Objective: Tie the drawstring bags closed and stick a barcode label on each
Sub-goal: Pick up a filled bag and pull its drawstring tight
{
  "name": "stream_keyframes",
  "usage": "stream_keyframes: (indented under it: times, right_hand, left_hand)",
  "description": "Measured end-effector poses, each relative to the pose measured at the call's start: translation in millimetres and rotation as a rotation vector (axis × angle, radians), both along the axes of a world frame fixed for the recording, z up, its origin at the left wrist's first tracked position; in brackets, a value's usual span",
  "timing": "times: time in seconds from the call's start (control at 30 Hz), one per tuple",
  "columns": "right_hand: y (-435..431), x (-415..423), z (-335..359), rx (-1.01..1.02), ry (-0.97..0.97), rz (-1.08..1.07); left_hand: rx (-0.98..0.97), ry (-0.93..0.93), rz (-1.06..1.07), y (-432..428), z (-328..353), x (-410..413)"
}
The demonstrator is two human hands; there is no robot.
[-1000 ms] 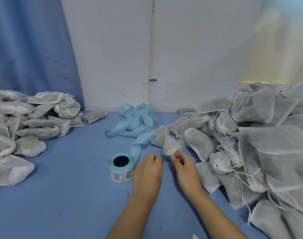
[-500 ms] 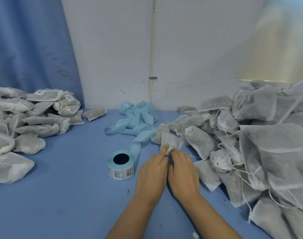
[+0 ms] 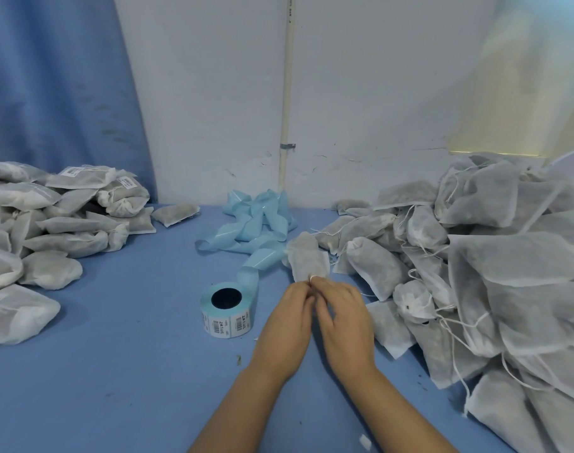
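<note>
A small white drawstring bag [image 3: 307,258] lies on the blue table [image 3: 122,361] just beyond my hands, its gathered mouth toward me. My left hand [image 3: 287,325] and my right hand [image 3: 343,317] sit side by side, fingertips meeting at the bag's mouth and pinching its white drawstring. A roll of barcode labels [image 3: 227,310] stands left of my left hand, with its pale blue backing strip [image 3: 258,230] trailing back to the wall.
A big heap of drawstring bags with loose strings [image 3: 475,273] fills the right side. A pile of bags, some with labels [image 3: 56,220], lies at the left. A white wall and a blue curtain [image 3: 50,93] close off the back.
My hands came together at the bag's mouth, after being slightly apart with the string stretched between them. The bag now lies flatter and pulled a little closer.
</note>
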State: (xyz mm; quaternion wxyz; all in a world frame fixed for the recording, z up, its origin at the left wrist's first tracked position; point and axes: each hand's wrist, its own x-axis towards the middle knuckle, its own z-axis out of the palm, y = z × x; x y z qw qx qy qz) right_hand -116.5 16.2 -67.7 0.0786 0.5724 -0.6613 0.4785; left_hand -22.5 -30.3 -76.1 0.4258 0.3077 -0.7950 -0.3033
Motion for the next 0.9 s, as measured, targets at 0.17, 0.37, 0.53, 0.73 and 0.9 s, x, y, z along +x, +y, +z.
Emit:
stream_keyframes:
  times: [0.17, 0.37, 0.53, 0.73, 0.9]
  right_hand:
    - [-2.7, -6.2, -1.2, -0.056, -0.371, -0.004]
    - [-4.6, -11.3, -0.6, -0.07, -0.673, 0.037]
    - [-6.2, -9.5, 2.2, -0.02, -0.684, 0.087]
    - [-5.4, -6.9, 1.4, 0.051, -0.369, 0.096]
    - [-6.1, -0.4, -1.7, 0.059, -0.314, 0.057]
  left_hand:
    - [0.015, -0.132, 0.06, -1.0, -3.8, 0.7]
    - [0.065, -0.144, 0.085, -1.4, -2.4, 2.1]
    - [0.176, 0.035, 0.131, -3.3, -0.5, 2.4]
    - [0.187, -0.005, 0.209, -3.9, 1.1, 3.0]
    - [0.15, 0.028, 0.187, -0.3, 1.2, 2.6]
